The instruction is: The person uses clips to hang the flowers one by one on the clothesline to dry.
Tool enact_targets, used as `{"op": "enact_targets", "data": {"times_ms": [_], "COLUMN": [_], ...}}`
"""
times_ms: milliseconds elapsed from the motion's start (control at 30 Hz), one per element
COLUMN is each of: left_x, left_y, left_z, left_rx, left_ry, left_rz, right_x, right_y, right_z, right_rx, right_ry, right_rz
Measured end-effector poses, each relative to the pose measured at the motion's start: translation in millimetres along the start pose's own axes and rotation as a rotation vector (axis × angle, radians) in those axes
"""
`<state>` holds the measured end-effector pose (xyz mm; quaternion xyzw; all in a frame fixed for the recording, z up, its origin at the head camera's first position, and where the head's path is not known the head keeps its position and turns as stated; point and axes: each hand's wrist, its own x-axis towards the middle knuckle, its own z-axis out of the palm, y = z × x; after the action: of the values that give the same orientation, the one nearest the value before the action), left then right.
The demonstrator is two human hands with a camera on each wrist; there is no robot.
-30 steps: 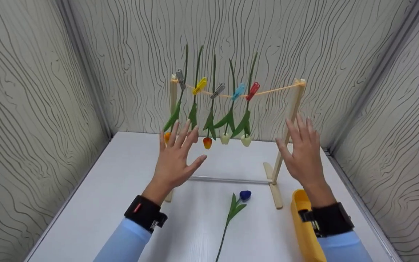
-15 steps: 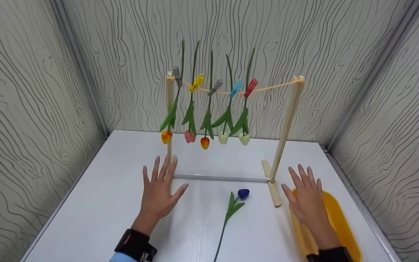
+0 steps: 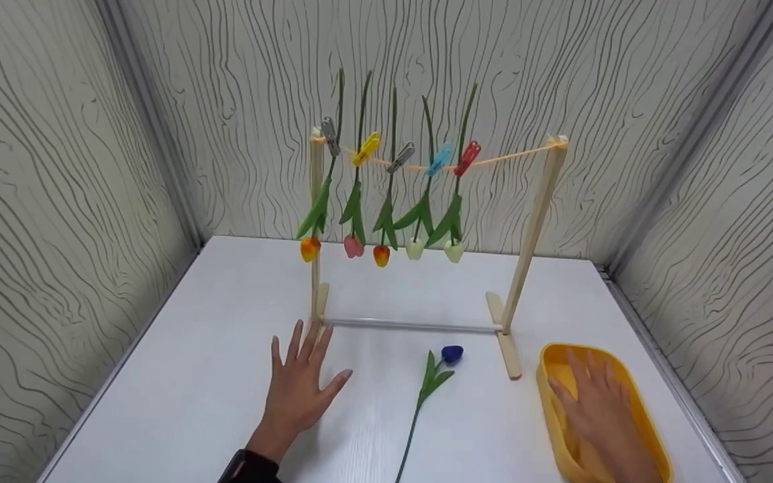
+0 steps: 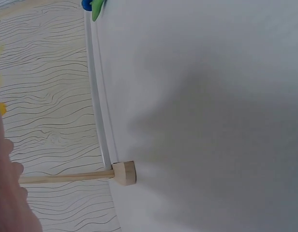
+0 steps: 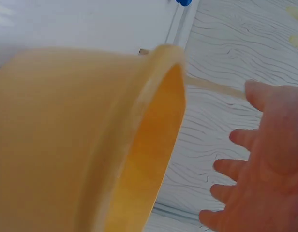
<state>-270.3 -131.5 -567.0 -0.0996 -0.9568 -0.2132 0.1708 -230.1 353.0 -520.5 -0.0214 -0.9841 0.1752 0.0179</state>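
Note:
My left hand, fingers spread, is over the white table near the rack's left foot and holds nothing. Its shadow falls on the table in the left wrist view. My right hand, slightly blurred, is over the yellow bin with fingers apart and holds nothing; the right wrist view shows it above the bin's rim. Between the hands lies a blue tulip with a green stem. Several tulips hang head down from a string, among them a pink tulip, each pinned by a clothespin such as the red clothespin.
A wooden rack carries the orange string between its left post and right post. A clear rod joins the posts low down. The rack's right foot stands near the bin. Wood-patterned walls enclose the table.
Both hands have come down and back from in front of the hanging flowers, the right one moving rightward over the bin. The flowers, clothespins and blue tulip stay where they were.

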Motion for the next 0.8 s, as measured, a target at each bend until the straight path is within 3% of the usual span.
{"op": "enact_targets", "data": {"times_ms": [67, 200, 333, 433, 533, 667, 800], "left_x": [-5.5, -9.9, -12.1, -13.7, -15.7, -19.9, -20.3], "left_y": [-0.6, 0.1, 3.9, 8.3, 13.1, 18.1, 19.8], "left_z": [3.0, 7.1, 11.0, 15.1, 19.2, 24.6, 30.0], "left_rx": [-0.001, -0.006, -0.009, -0.032, -0.058, -0.083, -0.079], "left_ry": [-0.031, -0.042, -0.071, -0.102, -0.125, -0.14, -0.156], "left_rz": [-0.005, 0.007, 0.019, 0.028, 0.043, 0.064, 0.074], "right_x": [-4.7, -12.9, -22.4, -26.8, -26.0, -23.3, -24.3], "right_y": [12.0, 27.5, 31.3, 32.9, 33.8, 35.8, 36.1], "right_z": [-0.3, 1.3, 2.6, 3.1, 3.3, 1.0, -7.8], "right_rx": [-0.02, -0.039, 0.023, 0.025, 0.034, 0.015, -0.035], "right_ry": [-0.082, -0.189, -0.343, -0.405, -0.416, -0.364, -0.294], "right_rz": [0.039, 0.021, 0.102, 0.127, 0.182, 0.244, 0.233]}}
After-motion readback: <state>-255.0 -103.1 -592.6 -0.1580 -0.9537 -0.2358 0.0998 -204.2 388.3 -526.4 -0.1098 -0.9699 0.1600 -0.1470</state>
